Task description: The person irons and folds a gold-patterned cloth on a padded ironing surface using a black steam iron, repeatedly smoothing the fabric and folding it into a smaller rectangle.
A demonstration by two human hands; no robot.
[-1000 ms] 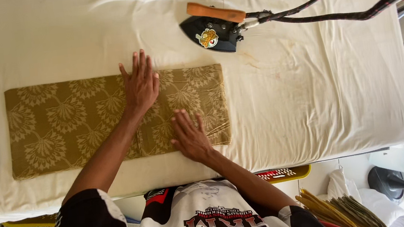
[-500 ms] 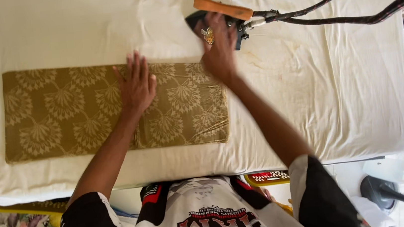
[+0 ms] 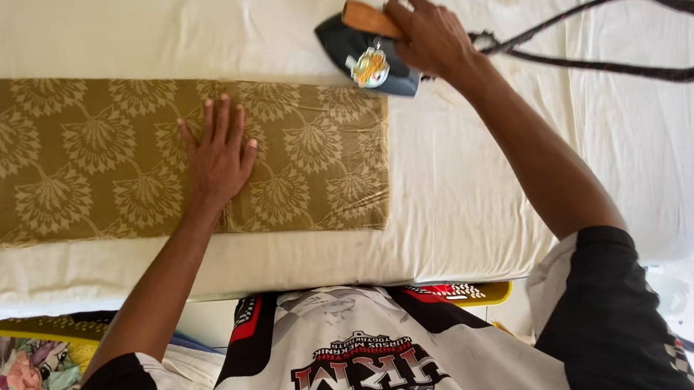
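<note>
One folded gold patterned cloth (image 3: 102,156), one iron (image 3: 366,51), one black cord (image 3: 606,39), one white padded table (image 3: 535,184), two hands (image 3: 218,157).

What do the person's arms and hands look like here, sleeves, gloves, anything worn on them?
Both hands are bare: no gloves, and no rings or watch that I can make out on the left hand or right hand. The forearms are uncovered to above the elbow. Short black sleeves cover the upper arms, part of a white jersey with black, red and checkered trim and a printed chest emblem.
</note>
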